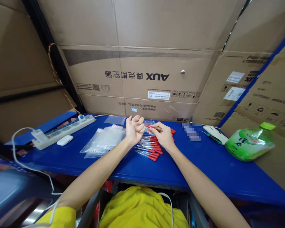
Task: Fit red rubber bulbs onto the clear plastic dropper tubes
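Observation:
My right hand pinches the red rubber bulb of a glass dropper, above the blue table. Close by on the left, my left hand is closed with its fingers curled in; what lies inside them is hidden. Under and between both hands lie several glass droppers, their red bulbs pointing right and their clear tubes pointing left. Clear plastic zip bags lie in a stack left of my left hand, flat on the table.
A white power strip with plugs and a white earbud case are at the left. To the right are a white-and-green tool and a green-capped bottle. Cardboard walls the back of the blue table.

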`<state>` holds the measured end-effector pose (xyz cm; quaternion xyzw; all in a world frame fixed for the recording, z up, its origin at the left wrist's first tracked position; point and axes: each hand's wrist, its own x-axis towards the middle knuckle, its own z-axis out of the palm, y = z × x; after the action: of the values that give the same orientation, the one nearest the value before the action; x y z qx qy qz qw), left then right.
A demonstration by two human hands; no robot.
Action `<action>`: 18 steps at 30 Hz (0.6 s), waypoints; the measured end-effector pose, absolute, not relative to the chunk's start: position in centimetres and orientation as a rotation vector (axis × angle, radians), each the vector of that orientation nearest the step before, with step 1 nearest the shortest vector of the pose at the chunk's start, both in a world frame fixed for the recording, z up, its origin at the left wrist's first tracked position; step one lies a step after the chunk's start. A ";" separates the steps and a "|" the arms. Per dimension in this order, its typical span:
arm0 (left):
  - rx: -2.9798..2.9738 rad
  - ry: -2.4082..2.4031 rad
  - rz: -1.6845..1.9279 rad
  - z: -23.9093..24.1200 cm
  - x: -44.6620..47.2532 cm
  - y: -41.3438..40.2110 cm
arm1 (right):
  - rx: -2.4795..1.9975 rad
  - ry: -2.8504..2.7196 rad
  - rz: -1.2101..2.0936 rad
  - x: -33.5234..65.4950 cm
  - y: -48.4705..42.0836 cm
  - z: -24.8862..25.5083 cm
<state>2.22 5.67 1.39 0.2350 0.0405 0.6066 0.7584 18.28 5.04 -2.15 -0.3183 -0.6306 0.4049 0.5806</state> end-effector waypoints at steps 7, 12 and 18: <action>0.484 0.095 1.329 1.3 2.5 5.6 | -0.737 -1.469 0.933 18.2 4.9 -2.1; 0.462 0.106 1.326 1.2 2.5 5.6 | -0.729 -1.471 0.934 18.1 4.7 -1.9; 0.459 0.106 1.325 0.9 2.5 5.7 | -0.710 -1.497 0.896 18.2 4.7 -2.1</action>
<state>2.53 5.68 0.92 0.2108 0.0489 0.6094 0.7628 18.25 4.74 -2.14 -0.3049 -0.6427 0.3848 0.5881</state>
